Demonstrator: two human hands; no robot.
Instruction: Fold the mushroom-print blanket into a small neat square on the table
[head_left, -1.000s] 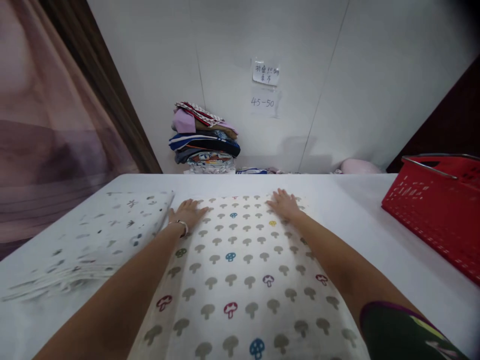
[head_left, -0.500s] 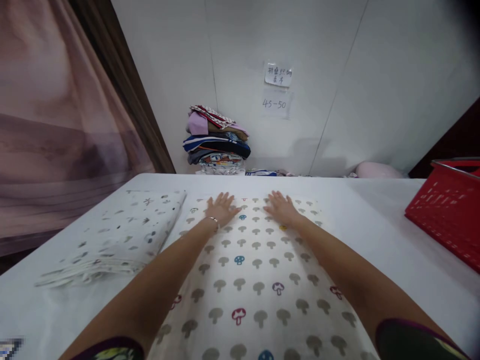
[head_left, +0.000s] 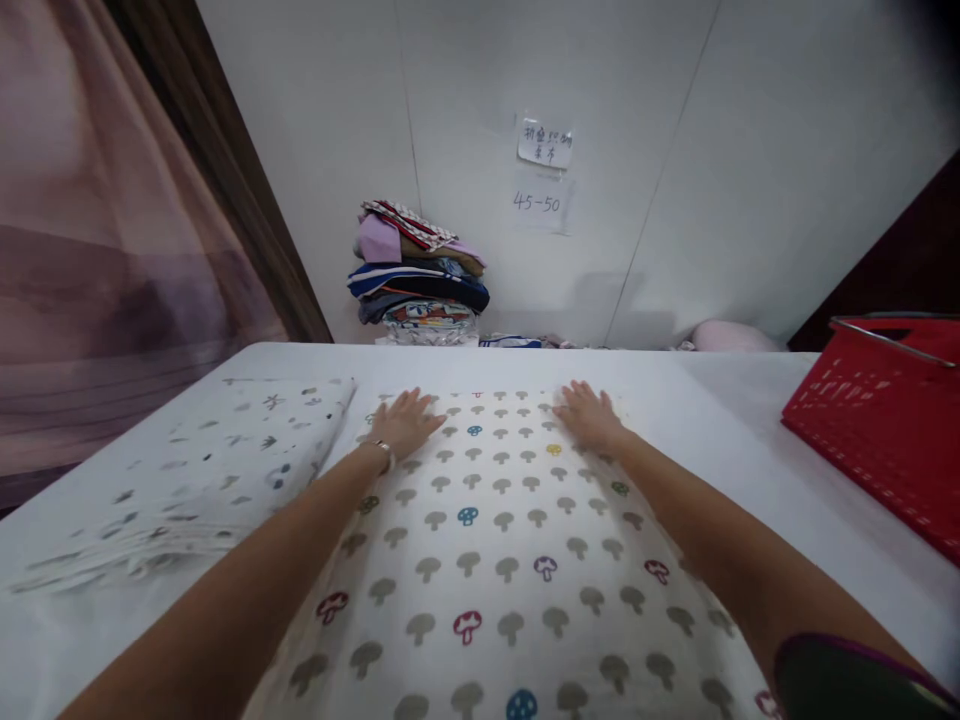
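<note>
A white cloth printed with small mushrooms [head_left: 499, 540] lies spread flat on the white table [head_left: 720, 440] in front of me. My left hand [head_left: 407, 420] rests palm down on the cloth's far left part, fingers stretched out, a thin bracelet at the wrist. My right hand [head_left: 591, 413] lies flat on the far right part, fingers spread. Neither hand holds anything.
A folded stack of white patterned cloth [head_left: 202, 470] sits on the table to the left. A red plastic basket [head_left: 885, 420] stands at the right edge. Behind the table a pile of folded fabrics [head_left: 418, 275] leans against the white wall, under paper notes [head_left: 544, 145].
Both hands have slid apart over the cloth, left hand leftward and right hand rightward, after having been close together at its far middle.
</note>
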